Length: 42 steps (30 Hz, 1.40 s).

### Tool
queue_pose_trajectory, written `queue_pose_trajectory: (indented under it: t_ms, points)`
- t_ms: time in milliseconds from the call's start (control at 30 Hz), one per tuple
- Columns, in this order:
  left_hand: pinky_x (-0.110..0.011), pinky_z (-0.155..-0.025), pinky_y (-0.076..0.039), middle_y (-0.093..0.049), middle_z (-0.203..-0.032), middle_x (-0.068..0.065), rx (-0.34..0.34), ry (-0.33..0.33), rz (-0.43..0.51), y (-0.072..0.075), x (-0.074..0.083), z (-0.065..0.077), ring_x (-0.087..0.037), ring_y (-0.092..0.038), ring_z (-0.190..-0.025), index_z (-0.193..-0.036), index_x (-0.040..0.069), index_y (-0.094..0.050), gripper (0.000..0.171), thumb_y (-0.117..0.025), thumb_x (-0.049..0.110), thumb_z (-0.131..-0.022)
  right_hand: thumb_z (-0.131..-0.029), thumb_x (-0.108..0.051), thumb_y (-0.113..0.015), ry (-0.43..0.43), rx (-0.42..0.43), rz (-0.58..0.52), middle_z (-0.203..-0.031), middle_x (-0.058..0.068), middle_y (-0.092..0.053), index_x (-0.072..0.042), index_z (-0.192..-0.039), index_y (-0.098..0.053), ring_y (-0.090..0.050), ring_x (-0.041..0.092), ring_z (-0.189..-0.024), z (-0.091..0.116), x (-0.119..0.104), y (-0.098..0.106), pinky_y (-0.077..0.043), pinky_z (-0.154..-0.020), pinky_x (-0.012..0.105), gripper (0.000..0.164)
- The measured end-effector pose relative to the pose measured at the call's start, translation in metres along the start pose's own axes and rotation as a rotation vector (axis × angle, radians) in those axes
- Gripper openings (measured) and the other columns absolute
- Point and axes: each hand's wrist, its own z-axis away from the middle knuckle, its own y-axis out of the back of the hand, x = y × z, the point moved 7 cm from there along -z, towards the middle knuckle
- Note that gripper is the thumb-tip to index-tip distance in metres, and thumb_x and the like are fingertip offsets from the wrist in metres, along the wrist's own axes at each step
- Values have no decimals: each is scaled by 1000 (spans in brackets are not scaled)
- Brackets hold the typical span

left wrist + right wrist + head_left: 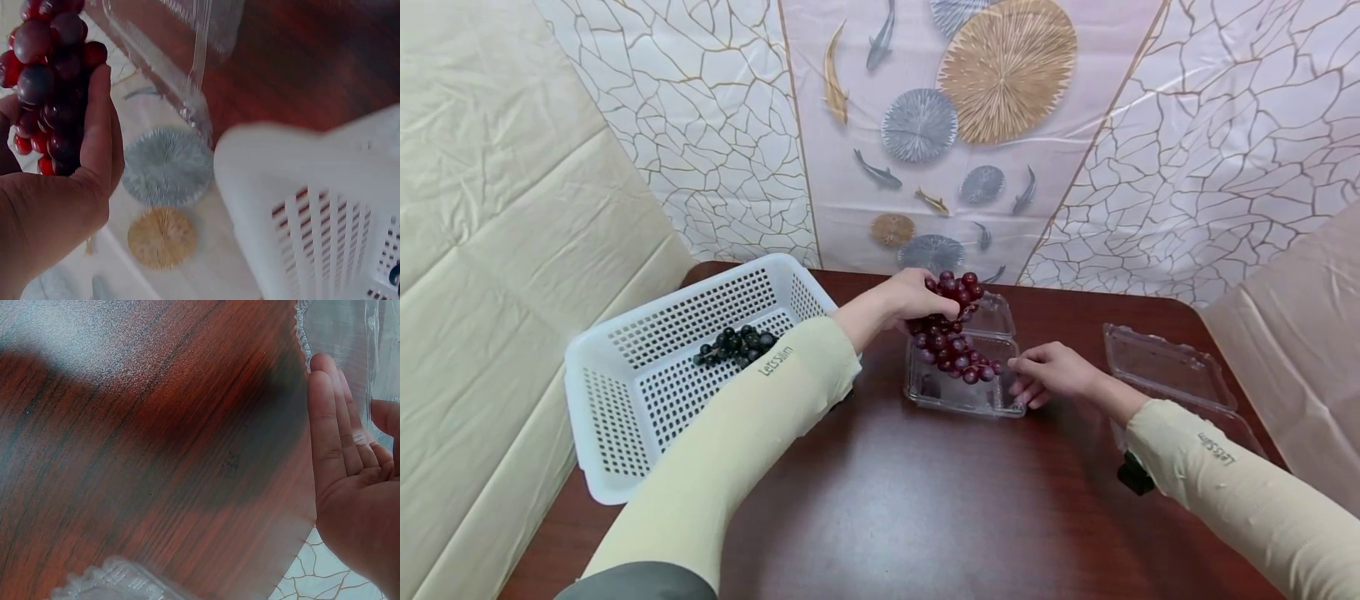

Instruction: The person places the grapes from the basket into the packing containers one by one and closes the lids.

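Observation:
My left hand (917, 298) grips a bunch of red grapes (958, 354) from above and the left. The bunch hangs over an open clear plastic clamshell box (940, 404), its lower grapes overlapping the box in the head view. In the left wrist view, thumb and fingers curl round the dark red grapes (53, 87). At the box's right side is my right hand (1051, 373), thumb at the rim and the other fingers along the outer wall. The right wrist view shows those fingers (328, 431) beside the clear wall (350, 337).
A white perforated basket (583, 400) on the left holds a bunch of black grapes (735, 344). A second open clear clamshell box (1172, 367) lies at the right on the dark red wooden table (880, 508). Patterned cloth (917, 217) hangs behind.

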Motion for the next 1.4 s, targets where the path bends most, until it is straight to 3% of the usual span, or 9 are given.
queue_pose_trajectory:
  t_ms: [67,167,300,533,800,1167,1400]
  points:
    - [-43,-75,-57,-45,-140,-10,49,9,-3,-5,-2,-2,-26,-51,-118,-141,12,-44,74,-77,31,-78,-100,-30,-52,-1,2,-2,-88,20,-70,9,-113,-60,-70,24,-72,0,1,0,-59,-65,42,42]
    - [-40,-87,-53,-47,-139,-9,119,20,-51,-11,-6,-4,-25,-48,-123,-138,12,-47,72,-78,35,-77,-101,-29,-51,3,1,-5,-89,21,-70,9,-114,-60,-70,25,-72,-1,1,0,-59,-65,42,41]
    - [-37,-100,-45,-46,-143,-7,167,25,-95,-21,-10,-7,-24,-41,-133,-139,12,-46,74,-77,39,-77,-101,-29,-50,4,-2,-1,-91,21,-70,8,-113,-60,-70,25,-72,0,0,0,-59,-66,43,40]
    - [-35,-100,-45,-48,-141,-7,231,21,-124,-35,-18,-10,-24,-43,-131,-139,12,-46,76,-78,41,-77,-101,-27,-51,3,23,25,-88,19,-70,6,-113,-62,-70,27,-71,1,-3,1,-59,-66,46,37]
    - [-31,-96,-46,-59,-127,-8,275,13,-147,-49,-28,-9,-22,-52,-119,-126,12,-51,65,-80,40,-75,-101,-28,-52,8,23,17,-86,19,-71,9,-111,-62,-70,26,-71,1,-3,-1,-59,-67,46,40]
    - [-34,-88,-49,-62,-122,-7,230,-17,-316,-62,-36,-8,-22,-59,-108,-131,18,-47,67,-76,44,-77,-102,-25,-50,24,20,7,-89,23,-70,10,-112,-61,-70,30,-73,0,-2,-2,-59,-67,47,38]
    - [-35,-85,-50,-62,-125,-6,143,-99,-482,-68,-32,-6,-23,-59,-110,-133,22,-45,63,-74,40,-80,-101,-25,-51,23,31,13,-85,19,-71,9,-107,-62,-71,27,-70,-2,-1,-2,-59,-66,46,36]
